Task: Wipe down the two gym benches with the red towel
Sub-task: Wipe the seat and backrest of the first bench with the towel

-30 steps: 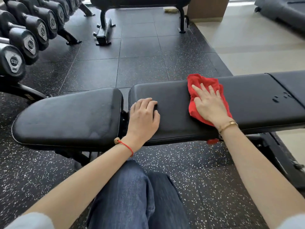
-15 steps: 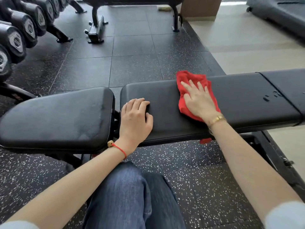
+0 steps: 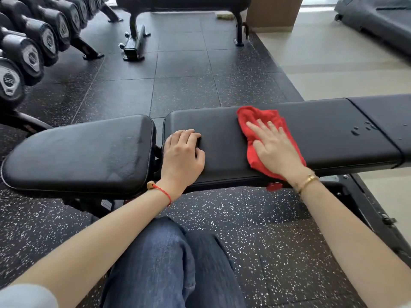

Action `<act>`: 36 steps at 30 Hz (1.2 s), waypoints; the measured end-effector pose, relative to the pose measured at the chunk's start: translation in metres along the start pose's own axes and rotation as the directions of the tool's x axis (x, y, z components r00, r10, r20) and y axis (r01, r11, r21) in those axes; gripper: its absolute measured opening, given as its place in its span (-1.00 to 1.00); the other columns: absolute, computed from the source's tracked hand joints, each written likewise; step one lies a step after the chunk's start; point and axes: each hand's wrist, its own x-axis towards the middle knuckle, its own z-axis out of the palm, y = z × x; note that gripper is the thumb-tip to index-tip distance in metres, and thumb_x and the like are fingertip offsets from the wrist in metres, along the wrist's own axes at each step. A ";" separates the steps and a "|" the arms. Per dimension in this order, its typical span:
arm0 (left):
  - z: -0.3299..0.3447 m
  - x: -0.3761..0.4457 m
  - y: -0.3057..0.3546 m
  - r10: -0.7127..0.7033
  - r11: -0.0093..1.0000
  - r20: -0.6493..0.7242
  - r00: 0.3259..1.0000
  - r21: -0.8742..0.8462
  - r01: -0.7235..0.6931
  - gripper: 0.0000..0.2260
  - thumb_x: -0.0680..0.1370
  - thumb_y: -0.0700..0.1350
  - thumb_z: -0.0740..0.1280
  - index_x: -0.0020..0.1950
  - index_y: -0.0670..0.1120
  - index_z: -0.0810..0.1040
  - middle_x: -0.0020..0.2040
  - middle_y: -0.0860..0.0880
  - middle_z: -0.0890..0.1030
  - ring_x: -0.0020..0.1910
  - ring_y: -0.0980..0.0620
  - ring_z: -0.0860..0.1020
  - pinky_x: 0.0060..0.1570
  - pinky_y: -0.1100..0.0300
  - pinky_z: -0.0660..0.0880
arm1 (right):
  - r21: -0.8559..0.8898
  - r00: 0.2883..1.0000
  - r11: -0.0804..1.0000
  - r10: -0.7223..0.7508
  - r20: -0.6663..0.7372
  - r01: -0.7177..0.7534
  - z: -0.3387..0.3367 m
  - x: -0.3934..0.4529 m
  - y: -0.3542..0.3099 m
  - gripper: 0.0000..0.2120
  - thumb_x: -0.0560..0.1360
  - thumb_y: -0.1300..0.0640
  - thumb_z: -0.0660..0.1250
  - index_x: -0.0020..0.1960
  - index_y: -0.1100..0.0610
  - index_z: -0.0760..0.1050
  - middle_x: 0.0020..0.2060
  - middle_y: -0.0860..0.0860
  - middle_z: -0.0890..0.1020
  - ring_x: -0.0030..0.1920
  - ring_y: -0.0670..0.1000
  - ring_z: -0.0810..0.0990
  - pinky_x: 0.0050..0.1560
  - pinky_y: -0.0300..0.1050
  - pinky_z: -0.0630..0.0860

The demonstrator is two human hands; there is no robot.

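The red towel (image 3: 266, 134) has been carried a little way toward the seat end of the pad since a moment ago, the right hand (image 3: 275, 147) riding on top of it — the left hand (image 3: 181, 152) has kept its place at the pad's near corner. The towel is seen lying flat on the long back pad of the near bench (image 3: 222, 134), about midway along it, with one corner draped over the front edge. The right hand is spread flat, fingers straight, pressing the cloth down rather than gripping it. The left hand is loosely curled, knuckles bent, resting on the pad beside the gap to the seat pad (image 3: 77, 152); nothing is held in it.

The step in hand is judged to be the wiping of this back pad. Droplets (image 3: 361, 128) are still visible further right, near the seam, so that stretch is probably yet to be covered — long overlapping passes would be best made from one end to the other, with pressure kept even through the palm. The hanging corner could be gathered under the palm so it is not dragged along the frame. The seat pad shows a dull smear and may want a pass as well. The second bench (image 3: 182, 2) stands well apart across the floor, by the dumbbell rack (image 3: 33, 45), and is taken to be untouched for now.
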 end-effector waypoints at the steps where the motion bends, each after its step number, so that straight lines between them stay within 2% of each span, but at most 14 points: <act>1: 0.000 0.000 0.001 0.004 1.000 -0.001 1.000 0.013 -0.004 -0.69 0.50 -0.17 0.25 0.22 -0.13 0.55 0.28 -0.07 0.56 0.32 -0.12 0.44 0.38 -0.04 0.31 | -0.010 0.998 0.998 0.067 0.007 -0.067 -0.003 0.014 0.005 -0.49 0.63 0.08 0.05 0.57 -0.08 0.09 0.57 0.02 0.10 0.57 0.12 0.03 0.55 0.08 -0.12; 3: -0.001 0.000 0.003 0.004 1.000 -0.008 1.000 0.016 -0.004 -0.70 0.49 -0.18 0.25 0.21 -0.16 0.56 0.26 -0.10 0.57 0.31 -0.14 0.45 0.38 -0.05 0.31 | -0.014 0.989 0.989 0.146 0.037 -0.146 -0.006 0.039 0.002 -0.49 0.63 0.06 0.00 0.58 -0.05 0.06 0.58 0.05 0.06 0.57 0.15 0.00 0.55 0.11 -0.16; 5: -0.001 -0.001 0.004 -0.004 1.000 -0.011 1.000 0.007 0.004 -0.70 0.49 -0.19 0.26 0.20 -0.16 0.56 0.25 -0.10 0.57 0.30 -0.14 0.46 0.37 -0.06 0.32 | -0.012 0.991 0.992 0.124 0.048 -0.124 -0.002 0.051 -0.015 -0.49 0.64 0.06 0.00 0.58 -0.04 0.05 0.58 0.08 0.04 0.57 0.17 -0.01 0.55 0.12 -0.16; 10: -0.001 0.000 0.002 -0.008 1.000 -0.020 1.000 -0.028 0.007 -0.70 0.47 -0.20 0.27 0.19 -0.14 0.58 0.24 -0.09 0.59 0.30 -0.14 0.47 0.35 -0.06 0.33 | 0.035 0.987 0.987 -0.158 0.028 0.157 0.013 0.005 -0.048 -0.47 0.61 0.09 0.07 0.56 -0.08 0.11 0.57 0.03 0.11 0.57 0.13 0.03 0.55 0.06 -0.14; 12: -0.002 -0.001 0.000 0.002 0.999 -0.018 1.000 -0.042 -0.003 -0.70 0.47 -0.20 0.27 0.19 -0.13 0.58 0.24 -0.08 0.59 0.30 -0.13 0.47 0.35 -0.06 0.34 | 0.044 0.980 0.979 -0.198 0.004 0.197 0.011 -0.020 -0.037 -0.47 0.60 0.10 0.10 0.55 -0.09 0.14 0.56 0.00 0.16 0.57 0.10 0.06 0.56 0.03 -0.12; 15: -0.004 -0.001 -0.001 0.012 0.999 0.003 1.000 -0.037 -0.012 -0.69 0.50 -0.19 0.26 0.22 -0.13 0.57 0.27 -0.08 0.57 0.32 -0.12 0.45 0.37 -0.07 0.32 | 0.032 0.989 0.989 -0.145 0.004 0.145 0.003 -0.030 -0.007 -0.47 0.60 0.12 0.11 0.55 -0.10 0.15 0.56 -0.01 0.17 0.56 0.09 0.08 0.55 0.04 -0.09; 20: -0.005 -0.001 0.000 0.009 1.000 0.015 1.000 -0.025 -0.009 -0.69 0.51 -0.19 0.25 0.24 -0.13 0.56 0.28 -0.06 0.56 0.34 -0.11 0.44 0.38 -0.06 0.31 | 0.000 0.984 0.985 0.172 0.042 -0.172 -0.015 0.038 0.038 -0.49 0.64 0.07 0.00 0.57 -0.05 0.07 0.58 0.04 0.07 0.57 0.15 0.02 0.55 0.09 -0.13; 22: -0.004 0.000 0.000 0.002 1.000 0.010 1.000 -0.020 -0.001 -0.69 0.50 -0.18 0.25 0.22 -0.12 0.56 0.28 -0.05 0.56 0.33 -0.10 0.44 0.37 -0.06 0.31 | 0.007 0.971 0.973 0.232 0.062 -0.232 -0.017 0.070 0.035 -0.50 0.64 0.06 -0.03 0.58 -0.04 0.06 0.58 0.06 0.05 0.57 0.18 0.01 0.55 0.10 -0.15; 24: -0.003 0.001 -0.001 -0.001 1.000 0.004 1.000 -0.019 0.001 -0.69 0.49 -0.17 0.26 0.22 -0.11 0.56 0.27 -0.04 0.57 0.33 -0.10 0.44 0.36 -0.05 0.31 | 0.014 0.974 0.976 0.218 0.064 -0.219 -0.012 0.088 0.017 -0.50 0.63 0.06 -0.03 0.57 -0.03 0.08 0.58 0.06 0.06 0.56 0.19 0.02 0.55 0.11 -0.15; 26: -0.002 0.001 -0.002 -0.001 1.000 0.002 1.000 -0.015 0.001 -0.69 0.49 -0.17 0.26 0.22 -0.10 0.56 0.27 -0.03 0.56 0.33 -0.09 0.43 0.35 -0.03 0.30 | 0.021 0.989 0.991 0.133 0.060 -0.135 -0.004 0.087 -0.008 -0.50 0.63 0.08 0.00 0.57 -0.03 0.11 0.58 0.07 0.09 0.56 0.18 0.04 0.55 0.11 -0.13; 31: -0.001 0.000 -0.003 0.024 0.999 0.002 1.000 0.033 -0.024 -0.70 0.49 -0.15 0.25 0.21 -0.09 0.55 0.27 -0.03 0.55 0.32 -0.10 0.44 0.34 -0.01 0.29 | 0.056 0.993 0.993 -0.109 0.051 0.106 0.006 0.022 -0.029 -0.48 0.61 0.12 0.06 0.56 -0.07 0.11 0.57 0.03 0.12 0.57 0.13 0.03 0.55 0.07 -0.12; 33: -0.001 0.001 -0.003 0.027 0.999 0.005 1.000 0.044 -0.027 -0.70 0.49 -0.16 0.25 0.21 -0.12 0.55 0.26 -0.06 0.56 0.30 -0.13 0.45 0.33 -0.02 0.30 | 0.072 0.994 0.992 -0.107 0.033 0.105 0.004 -0.002 -0.014 -0.47 0.61 0.12 0.07 0.56 -0.10 0.12 0.57 0.00 0.13 0.57 0.09 0.04 0.56 0.03 -0.11; 36: 0.000 0.002 -0.002 0.028 0.996 0.034 0.999 0.088 -0.031 -0.69 0.51 -0.15 0.22 0.23 -0.13 0.53 0.27 -0.08 0.54 0.30 -0.14 0.44 0.34 -0.02 0.30 | 0.036 0.997 0.997 0.073 0.023 -0.074 -0.006 -0.001 0.015 -0.49 0.63 0.10 0.05 0.56 -0.10 0.10 0.57 0.00 0.10 0.57 0.08 0.03 0.56 0.04 -0.13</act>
